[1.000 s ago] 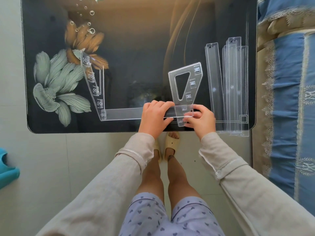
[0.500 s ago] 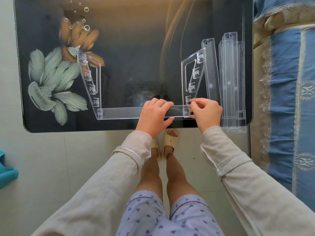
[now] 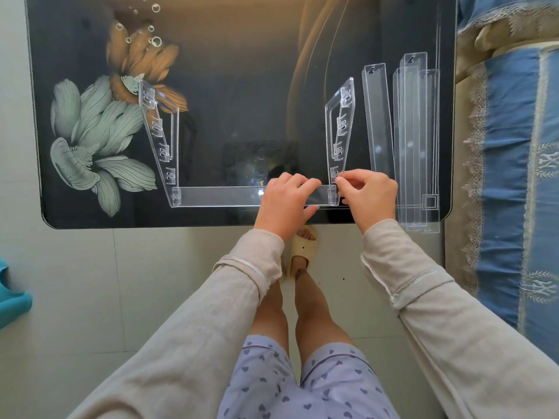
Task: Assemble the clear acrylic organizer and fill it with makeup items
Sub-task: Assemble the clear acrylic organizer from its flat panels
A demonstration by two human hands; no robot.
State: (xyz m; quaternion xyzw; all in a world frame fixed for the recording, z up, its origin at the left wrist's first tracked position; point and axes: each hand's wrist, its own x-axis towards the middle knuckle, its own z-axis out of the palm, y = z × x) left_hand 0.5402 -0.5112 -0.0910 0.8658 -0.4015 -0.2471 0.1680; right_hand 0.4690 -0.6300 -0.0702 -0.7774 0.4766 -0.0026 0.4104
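Note:
A clear acrylic shelf strip (image 3: 217, 196) lies along the near edge of the dark glass table (image 3: 242, 71). A clear slotted side panel (image 3: 158, 137) stands upright at the strip's left end. A second side panel (image 3: 340, 122) stands upright at the right end. My left hand (image 3: 286, 204) grips the strip near its right end. My right hand (image 3: 367, 196) pinches the base of the right side panel where it meets the strip. No makeup items are in view.
Several loose clear strips (image 3: 413, 140) lie side by side at the table's right, one (image 3: 377, 116) a little apart. A blue patterned bed (image 3: 511, 146) borders the right side. A teal object (image 3: 12, 300) sits on the tiled floor at left.
The right side panel went from lying flat to standing upright at the strip's right end. My right hand shifted to its base; my left hand stayed on the strip.

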